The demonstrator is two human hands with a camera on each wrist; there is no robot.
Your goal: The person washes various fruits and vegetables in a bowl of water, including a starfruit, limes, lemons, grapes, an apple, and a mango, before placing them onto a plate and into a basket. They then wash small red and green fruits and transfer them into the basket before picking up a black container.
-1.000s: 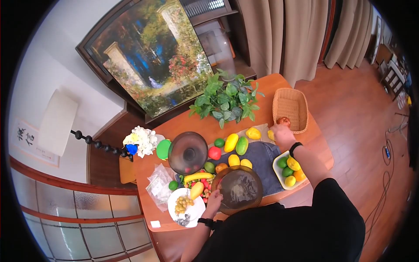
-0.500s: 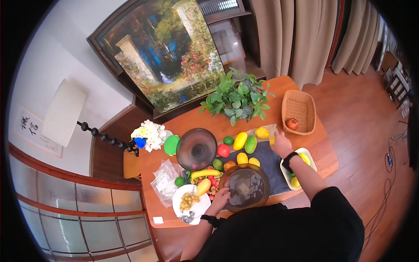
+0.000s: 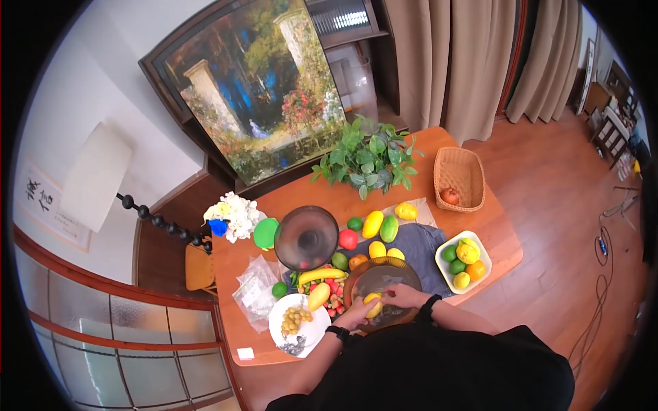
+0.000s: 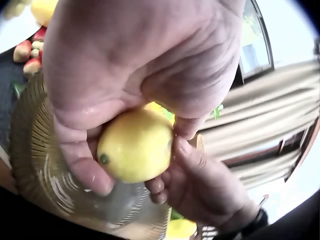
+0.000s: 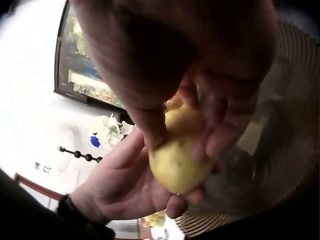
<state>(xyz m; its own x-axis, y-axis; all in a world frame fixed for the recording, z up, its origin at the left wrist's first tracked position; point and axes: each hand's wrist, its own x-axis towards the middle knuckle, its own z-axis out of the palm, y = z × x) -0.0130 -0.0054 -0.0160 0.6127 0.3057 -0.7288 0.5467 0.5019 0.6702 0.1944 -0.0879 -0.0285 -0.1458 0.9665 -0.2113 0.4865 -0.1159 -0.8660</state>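
Note:
Over a ribbed amber glass bowl [image 3: 355, 282] of water at the table's front edge, both hands meet on one yellow lemon [image 3: 373, 306]. In the left wrist view, fingers of the left hand [image 3: 353, 316] curl round the lemon [image 4: 136, 146], whose green stem spot faces outward. From the other side the right hand [image 3: 406, 296] grips the same fruit with its thumb and fingers. Seen from the right wrist, the lemon [image 5: 180, 165] sits between the right fingertips and the left palm. Wet shine shows on the left hand in its own wrist view.
Right of the bowl stands a white tray [image 3: 447, 279] of green and yellow fruit. A wicker basket [image 3: 458, 161] holds a pomegranate [image 3: 449, 196]. Several mangoes and other fruits lie on a dark cloth [image 3: 428, 257]. A white plate [image 3: 277, 332] with grapes and a dark glass dish [image 3: 306, 238] are left.
The right hand has left the basket, reached the fruit at the cloth's far right and come back over the bowl with the lemon. The left hand has moved from the rim onto it.

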